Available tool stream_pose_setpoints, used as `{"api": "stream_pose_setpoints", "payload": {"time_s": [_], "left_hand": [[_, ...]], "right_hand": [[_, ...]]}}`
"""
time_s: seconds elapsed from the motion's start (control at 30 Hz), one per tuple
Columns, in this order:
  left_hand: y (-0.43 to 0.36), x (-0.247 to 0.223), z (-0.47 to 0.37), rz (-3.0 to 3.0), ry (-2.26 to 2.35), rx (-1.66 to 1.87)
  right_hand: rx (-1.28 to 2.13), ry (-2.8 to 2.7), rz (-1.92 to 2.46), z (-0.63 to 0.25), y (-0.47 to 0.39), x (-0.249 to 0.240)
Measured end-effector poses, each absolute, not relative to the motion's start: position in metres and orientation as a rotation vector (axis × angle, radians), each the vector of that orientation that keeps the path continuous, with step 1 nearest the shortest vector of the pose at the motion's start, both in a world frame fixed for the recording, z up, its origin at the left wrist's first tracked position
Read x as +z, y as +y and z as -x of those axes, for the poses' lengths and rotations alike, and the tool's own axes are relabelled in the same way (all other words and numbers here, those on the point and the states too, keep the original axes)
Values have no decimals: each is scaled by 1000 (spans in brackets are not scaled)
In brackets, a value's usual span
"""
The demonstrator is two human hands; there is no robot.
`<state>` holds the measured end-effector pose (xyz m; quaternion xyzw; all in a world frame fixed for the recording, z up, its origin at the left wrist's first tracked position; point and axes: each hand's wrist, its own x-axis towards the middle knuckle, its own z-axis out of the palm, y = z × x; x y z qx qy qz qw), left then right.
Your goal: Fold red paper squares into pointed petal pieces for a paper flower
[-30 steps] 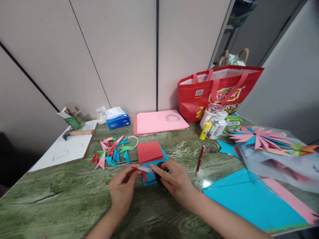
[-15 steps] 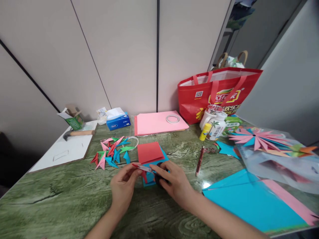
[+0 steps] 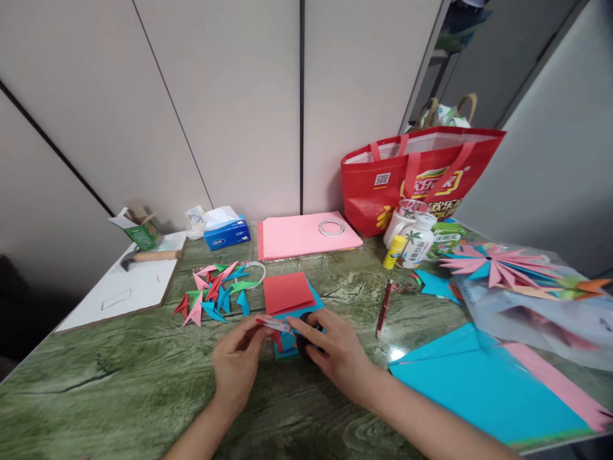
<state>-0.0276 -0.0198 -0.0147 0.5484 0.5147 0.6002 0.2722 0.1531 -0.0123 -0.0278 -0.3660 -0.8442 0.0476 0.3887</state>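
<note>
My left hand (image 3: 235,361) pinches a small piece of red paper (image 3: 262,321) between thumb and fingertips. In my right hand (image 3: 343,351) is a pair of scissors (image 3: 279,326), its black handles round the fingers and its blades pointing left at the red piece. Both hands are just in front of a stack of red paper squares (image 3: 287,294), which overlaps blue paper (image 3: 318,300). More blue and red scraps lie under the blades, partly hidden by my right hand. Left of the stack, folded paper points (image 3: 211,297) in pink, red, blue and green form a loose pile.
Behind are a tissue box (image 3: 227,235), pink sheets (image 3: 297,236) with a tape ring (image 3: 331,227), and a red bag (image 3: 368,191). To the right are a glue stick (image 3: 394,252), a pencil (image 3: 384,310) and blue sheets (image 3: 483,390). A hammer (image 3: 156,255) lies at left.
The red bit hanging below the scissor blades has dropped onto the scraps underneath. The blades look closer together. Both hands stay in nearly the same place.
</note>
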Motion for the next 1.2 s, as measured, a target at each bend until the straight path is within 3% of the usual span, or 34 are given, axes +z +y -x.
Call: {"api": "stream_pose_setpoints", "payload": {"time_s": [0.47, 0.77, 1.2], "left_hand": [[-22, -5, 21, -1358, 1343, 1643], [-22, -6, 21, -1410, 1368, 1641], [-22, -13, 22, -1422, 1322, 1589]], "right_hand": [[-71, -2125, 932, -152, -12, -21], [124, -2118, 938, -150, -14, -26], [69, -2127, 913, -151, -13, -25]]}}
